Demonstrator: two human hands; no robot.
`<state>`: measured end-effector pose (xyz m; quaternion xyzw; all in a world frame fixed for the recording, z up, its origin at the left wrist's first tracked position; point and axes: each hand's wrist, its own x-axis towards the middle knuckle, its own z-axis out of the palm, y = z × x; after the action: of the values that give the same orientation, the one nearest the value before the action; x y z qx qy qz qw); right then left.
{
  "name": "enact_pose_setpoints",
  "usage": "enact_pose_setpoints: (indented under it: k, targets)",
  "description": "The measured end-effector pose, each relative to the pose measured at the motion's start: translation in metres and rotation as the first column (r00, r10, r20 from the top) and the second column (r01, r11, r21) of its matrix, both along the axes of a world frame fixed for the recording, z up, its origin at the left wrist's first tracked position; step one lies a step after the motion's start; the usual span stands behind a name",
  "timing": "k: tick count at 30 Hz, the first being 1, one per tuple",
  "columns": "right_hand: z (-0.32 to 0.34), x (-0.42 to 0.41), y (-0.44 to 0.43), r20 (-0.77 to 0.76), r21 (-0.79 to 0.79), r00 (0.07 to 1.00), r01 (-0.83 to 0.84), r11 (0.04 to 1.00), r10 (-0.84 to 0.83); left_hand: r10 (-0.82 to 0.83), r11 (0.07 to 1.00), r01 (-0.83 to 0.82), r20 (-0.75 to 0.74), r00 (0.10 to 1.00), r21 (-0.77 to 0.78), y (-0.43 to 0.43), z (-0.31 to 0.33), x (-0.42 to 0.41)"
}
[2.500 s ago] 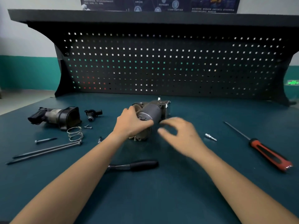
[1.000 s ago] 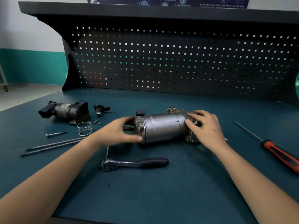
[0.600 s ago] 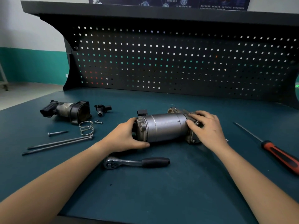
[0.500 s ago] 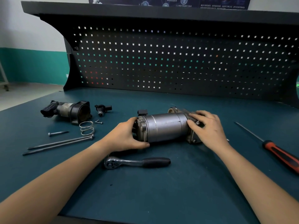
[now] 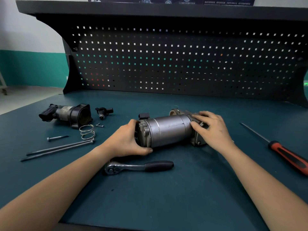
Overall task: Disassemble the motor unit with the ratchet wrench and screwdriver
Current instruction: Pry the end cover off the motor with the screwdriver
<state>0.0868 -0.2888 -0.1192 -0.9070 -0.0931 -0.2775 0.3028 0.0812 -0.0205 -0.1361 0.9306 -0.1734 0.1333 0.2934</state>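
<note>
Head view | motor unit (image 5: 168, 130) axis ran left–right | left hand (image 5: 126, 140) gripped one end, right hand (image 5: 211, 129) the other | ratchet wrench (image 5: 140, 166) lay nearer left hand

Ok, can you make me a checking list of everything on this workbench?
Surface: dark teal bench top.
Job's things: motor unit lying on its side; ratchet wrench in front of it; screwdriver at right, both untouched.
Clutter: black housing part, spring, two long bolts, short bolt, small screw, small black fitting, at left.
Grippers: left hand grips the motor unit's left end; right hand holds its right end.
Cables: nothing seen.
Surroundings: black pegboard, shelf above, green-banded wall.
</note>
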Motion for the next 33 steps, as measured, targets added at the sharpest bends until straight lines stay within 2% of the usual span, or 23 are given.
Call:
enact_pose_setpoints:
  k: [6, 9, 11, 15, 19, 24, 27, 33]
  targets:
    - [0.005, 0.015, 0.002, -0.050, 0.006, 0.997, -0.063, 0.998, 0.063, 0.022, 1.000, -0.022, -0.025, 0.999, -0.014, -0.003, 0.001, 0.004]
    - [0.007, 0.027, 0.004, -0.122, 0.052, 0.987, -0.097, 0.994, 0.103, 0.003, 0.998, -0.010, -0.112, 0.994, -0.066, 0.001, 0.004, 0.003]
    - [0.011, 0.035, 0.004, -0.170, 0.094, 0.978, -0.103, 0.990, 0.118, -0.070, 0.980, 0.032, -0.193, 0.979, -0.195, 0.005, 0.009, 0.002]
    - [0.023, 0.050, 0.007, -0.227, 0.347, 0.971, 0.011, 0.938, 0.072, -0.115, 0.903, -0.014, -0.274, 0.955, -0.430, -0.004, 0.023, 0.006]
    - [0.018, 0.057, 0.012, -0.281, 0.173, 0.959, 0.089, 0.981, -0.037, -0.148, 0.824, -0.045, -0.292, 0.945, -0.564, -0.014, 0.026, 0.009]
    - [0.020, 0.057, 0.008, -0.333, 0.216, 0.943, 0.099, 0.971, -0.022, -0.176, 0.712, -0.068, -0.270, 0.947, -0.699, -0.021, 0.021, 0.009]
    - [0.020, 0.055, 0.005, -0.334, 0.235, 0.943, 0.070, 0.969, 0.013, -0.181, 0.710, -0.057, -0.260, 0.948, -0.701, -0.022, 0.020, 0.007]
    - [0.028, 0.036, -0.016, -0.355, 0.120, 0.934, -0.001, 0.993, 0.044, -0.163, 0.777, -0.054, -0.282, 0.945, -0.627, -0.016, 0.022, 0.011]
